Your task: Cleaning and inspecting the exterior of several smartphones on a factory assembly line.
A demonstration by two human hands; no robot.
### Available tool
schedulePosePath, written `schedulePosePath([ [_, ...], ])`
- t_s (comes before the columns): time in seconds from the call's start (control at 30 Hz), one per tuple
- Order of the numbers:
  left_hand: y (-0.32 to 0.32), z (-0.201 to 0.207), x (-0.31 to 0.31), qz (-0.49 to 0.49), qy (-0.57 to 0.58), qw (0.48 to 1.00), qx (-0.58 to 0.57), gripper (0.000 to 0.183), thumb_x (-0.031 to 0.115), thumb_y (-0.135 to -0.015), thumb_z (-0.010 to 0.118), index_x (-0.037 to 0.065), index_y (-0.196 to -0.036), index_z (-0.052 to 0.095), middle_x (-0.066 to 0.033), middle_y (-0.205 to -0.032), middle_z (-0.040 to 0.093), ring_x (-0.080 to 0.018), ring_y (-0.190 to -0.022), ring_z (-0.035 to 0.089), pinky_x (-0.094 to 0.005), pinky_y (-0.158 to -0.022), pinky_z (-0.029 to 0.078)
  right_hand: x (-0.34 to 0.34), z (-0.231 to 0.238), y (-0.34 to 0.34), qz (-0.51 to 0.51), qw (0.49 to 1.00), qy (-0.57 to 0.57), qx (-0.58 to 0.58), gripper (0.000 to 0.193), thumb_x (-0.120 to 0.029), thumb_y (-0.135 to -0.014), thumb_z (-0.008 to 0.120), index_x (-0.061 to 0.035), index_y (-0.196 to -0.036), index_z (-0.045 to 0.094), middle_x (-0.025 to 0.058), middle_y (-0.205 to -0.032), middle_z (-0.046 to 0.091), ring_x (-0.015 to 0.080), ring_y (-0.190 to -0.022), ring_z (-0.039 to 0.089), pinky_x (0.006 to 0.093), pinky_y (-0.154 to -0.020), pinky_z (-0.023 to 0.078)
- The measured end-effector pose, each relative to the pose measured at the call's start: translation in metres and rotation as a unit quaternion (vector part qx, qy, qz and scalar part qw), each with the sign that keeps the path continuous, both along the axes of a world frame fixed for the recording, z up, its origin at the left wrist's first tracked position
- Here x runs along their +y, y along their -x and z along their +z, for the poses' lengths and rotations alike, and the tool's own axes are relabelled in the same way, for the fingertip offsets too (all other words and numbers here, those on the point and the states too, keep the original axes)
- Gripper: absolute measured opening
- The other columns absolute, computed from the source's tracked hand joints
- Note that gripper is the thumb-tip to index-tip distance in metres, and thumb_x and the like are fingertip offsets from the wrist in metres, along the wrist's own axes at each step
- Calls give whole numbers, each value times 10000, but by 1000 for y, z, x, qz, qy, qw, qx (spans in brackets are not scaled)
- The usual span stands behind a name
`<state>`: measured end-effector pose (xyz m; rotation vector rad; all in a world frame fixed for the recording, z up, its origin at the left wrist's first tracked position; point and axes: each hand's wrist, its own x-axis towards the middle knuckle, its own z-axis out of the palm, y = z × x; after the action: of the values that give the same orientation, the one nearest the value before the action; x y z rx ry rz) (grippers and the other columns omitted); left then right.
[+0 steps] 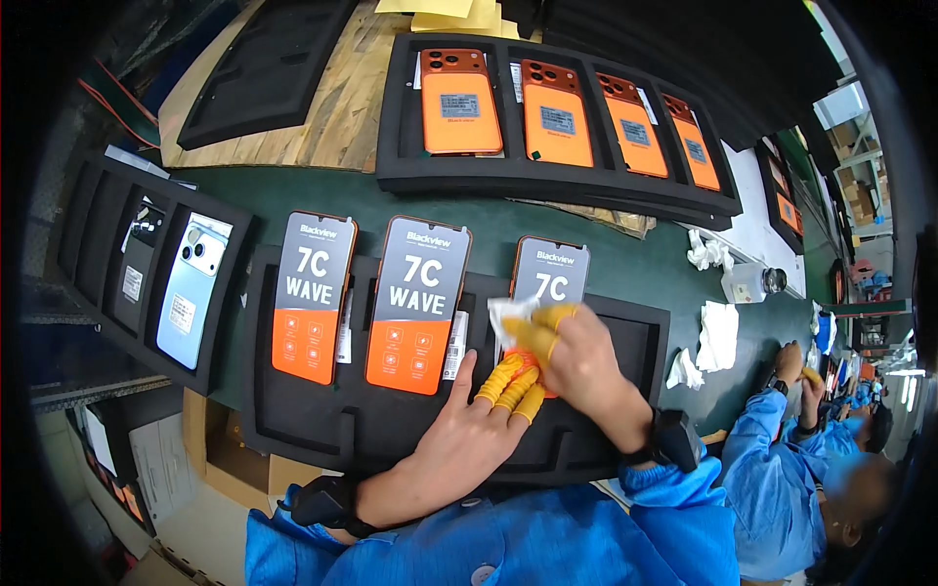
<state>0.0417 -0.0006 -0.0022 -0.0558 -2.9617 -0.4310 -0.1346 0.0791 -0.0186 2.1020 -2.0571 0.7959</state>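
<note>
Three phones lie screen-up on a black foam tray (322,430) in front of me, each with a grey and orange film. My right hand (576,356), in yellow finger cots, presses a white wipe (506,314) onto the rightmost phone (552,273). My left hand (484,415), also in yellow cots, rests its fingertips on that phone's lower end. The left phone (313,296) and middle phone (418,303) lie untouched beside it.
A second black tray (547,181) farther back holds several orange phones, backs up. A tray at the left (98,283) holds a light blue phone (192,288). White wipes (718,335) and a small bottle (747,283) lie to the right. A co-worker in blue (801,469) works at right.
</note>
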Motion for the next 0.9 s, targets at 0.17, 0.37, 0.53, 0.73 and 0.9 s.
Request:
schedulePosePath([
  [0.17, 4, -13, 9, 29, 20, 995, 90, 273, 180, -806, 575, 37, -1033, 622, -100, -883, 663, -210, -946, 636, -586, -1031, 237, -12, 8, 11, -112, 988, 30, 99, 209, -34, -629, 624, -99, -818, 684, 54, -772, 536, 223, -704, 506, 365, -634, 359],
  [0.37, -12, 24, -7, 0, -70, 996, 61, 279, 228, -777, 658, 98, -1024, 649, -69, -1005, 664, -186, -1019, 614, -468, -1045, 294, -9, -7, 10, -130, 991, 30, 27, 277, -20, -657, 644, -153, -894, 700, 41, -809, 557, 211, -723, 510, 345, -641, 337],
  [0.53, 1, 51, -41, 99, -60, 987, 108, 355, 54, -741, 646, 62, -1093, 600, -129, -987, 641, -284, -927, 613, -495, -1029, 315, 28, -4, -28, -82, 997, -11, 2, 80, -57, -616, 654, -83, -692, 657, 49, -696, 482, 212, -667, 490, 359, -647, 324],
  [0.73, 26, 13, -38, 40, -54, 994, 87, 480, -11, -726, 588, 84, -1195, 561, -108, -604, 540, -281, -919, 598, -546, -1063, 220, 44, -3, -50, -60, 997, -43, -9, 99, -67, -610, 653, -103, -701, 666, 29, -703, 492, 203, -674, 490, 360, -653, 328],
  [0.9, 20, 10, -34, 58, -48, 997, -11, 483, -4, -731, 592, 74, -1206, 552, -107, -607, 554, -281, -936, 596, -564, -1068, 183, 58, 1, -41, -55, 998, -24, -31, 180, -65, -611, 651, -127, -778, 679, 23, -770, 556, 202, -700, 501, 359, -653, 327],
])
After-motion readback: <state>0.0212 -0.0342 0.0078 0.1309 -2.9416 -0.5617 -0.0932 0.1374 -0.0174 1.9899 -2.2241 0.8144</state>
